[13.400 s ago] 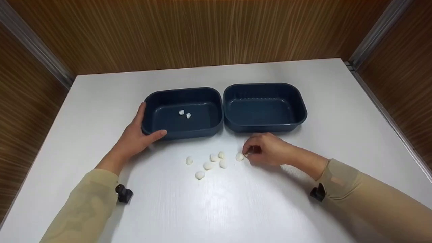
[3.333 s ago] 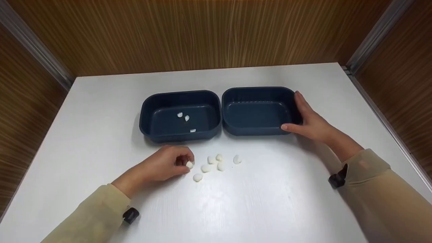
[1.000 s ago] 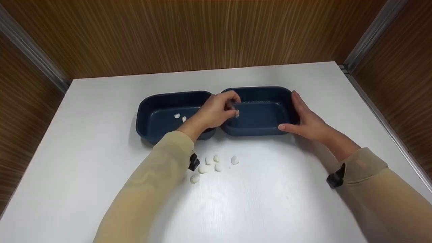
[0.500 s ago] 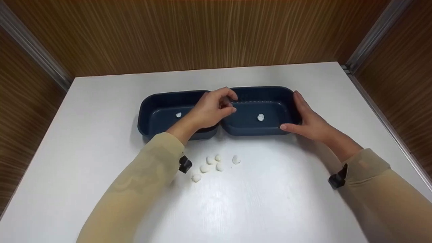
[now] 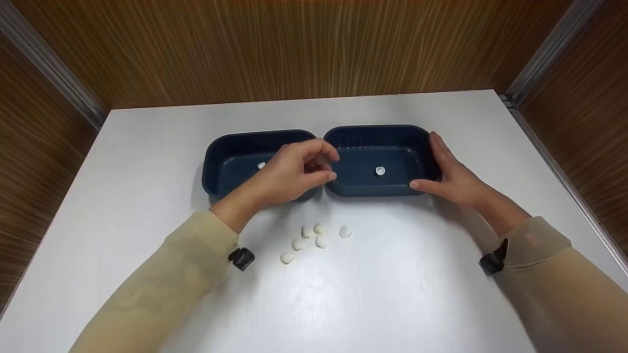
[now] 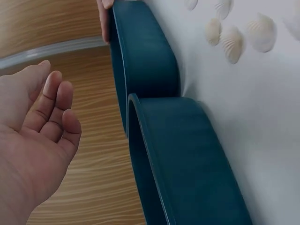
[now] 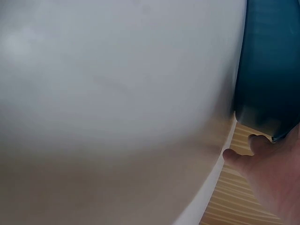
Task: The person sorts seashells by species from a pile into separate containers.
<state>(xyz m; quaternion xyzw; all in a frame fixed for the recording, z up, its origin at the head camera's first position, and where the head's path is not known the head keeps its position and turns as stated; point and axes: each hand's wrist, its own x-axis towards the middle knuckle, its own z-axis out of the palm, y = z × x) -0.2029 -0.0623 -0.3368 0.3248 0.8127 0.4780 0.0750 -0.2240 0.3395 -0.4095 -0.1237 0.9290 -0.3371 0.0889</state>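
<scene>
My left hand (image 5: 294,171) is above the front inner corners of two dark blue boxes, its fingers loosely curved with a gap to the thumb. Nothing is between them; the left wrist view shows the same bare hand (image 6: 42,126). Inside the right box (image 5: 378,190) lies one white seashell (image 5: 380,170). My right hand (image 5: 456,179) rests against that box's right end, thumb at the front rim and straight fingers along the side. In the left box (image 5: 211,171) one seashell (image 5: 261,165) shows; my left hand and arm cover the rest. Several ribbed seashells (image 6: 261,33) lie on the table before the boxes.
The white table (image 5: 382,294) runs back to a wood-grain panel (image 5: 314,49), with more panels at both sides. The boxes stand side by side, nearly touching. One seashell (image 5: 345,231) lies a little right of the others on the table.
My left hand picked up a seashell at the left of the group, carried it to the right box and let it go there. It has since drawn back left and nearer. My right hand stays put.
</scene>
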